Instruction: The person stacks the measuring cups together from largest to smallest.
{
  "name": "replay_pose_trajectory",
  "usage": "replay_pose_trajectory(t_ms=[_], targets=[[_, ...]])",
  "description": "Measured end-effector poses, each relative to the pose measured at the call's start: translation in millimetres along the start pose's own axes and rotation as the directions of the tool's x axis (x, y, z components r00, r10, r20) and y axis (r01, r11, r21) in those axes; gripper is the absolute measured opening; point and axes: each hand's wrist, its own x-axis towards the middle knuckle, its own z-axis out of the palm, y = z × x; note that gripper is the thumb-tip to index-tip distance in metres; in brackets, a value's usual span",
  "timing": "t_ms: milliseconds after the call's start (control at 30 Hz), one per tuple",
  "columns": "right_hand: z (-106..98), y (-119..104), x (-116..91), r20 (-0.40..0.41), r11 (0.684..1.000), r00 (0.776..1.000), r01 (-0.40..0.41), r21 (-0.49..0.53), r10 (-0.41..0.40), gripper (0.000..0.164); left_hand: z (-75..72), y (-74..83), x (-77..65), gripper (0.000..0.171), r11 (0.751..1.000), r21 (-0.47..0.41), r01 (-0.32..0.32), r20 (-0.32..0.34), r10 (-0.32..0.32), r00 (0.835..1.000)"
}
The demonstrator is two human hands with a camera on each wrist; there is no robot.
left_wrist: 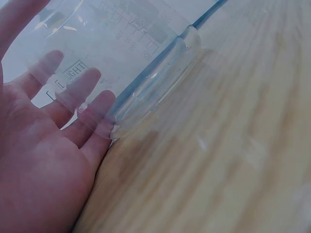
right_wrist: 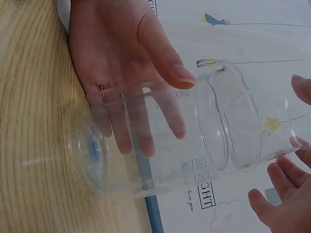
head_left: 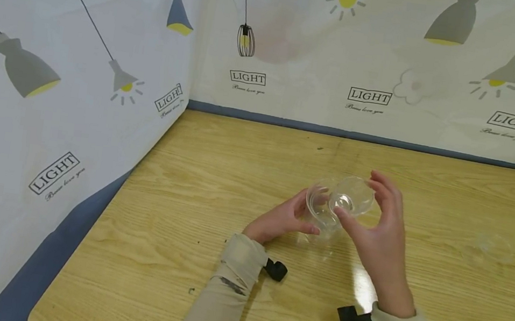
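A clear beaker (head_left: 327, 221) with faint printed scale marks stands on the table, and my left hand (head_left: 286, 216) grips it round the side. In the left wrist view its transparent wall (left_wrist: 141, 92) has the fingers behind it. My right hand (head_left: 381, 236) holds a second clear beaker (head_left: 356, 192) between thumb and fingertips, right at the first one's mouth. The right wrist view shows the two end to end, the second beaker (right_wrist: 262, 131) tilted at the rim of the standing one (right_wrist: 146, 174). No coloured contents show in either.
To the right on the wooden table (head_left: 156, 223), a faint clear object (head_left: 490, 248) lies apart from the hands. White sheets (head_left: 303, 36) printed with lamps rise along the back and left edges. Black straps (head_left: 276, 270) hang at both cuffs.
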Motion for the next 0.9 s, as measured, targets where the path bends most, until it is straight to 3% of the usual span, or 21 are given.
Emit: replay_pose_trajectory(t_ms=[900], targets=[[7.0, 6.1, -1.1, 0.041, 1.0, 0.999, -0.01, -0.001, 0.01, 0.06, 0.4, -1.5, 1.0, 0.085, 0.999, -0.033, -0.016, 0.019, 0.016, 1.0]])
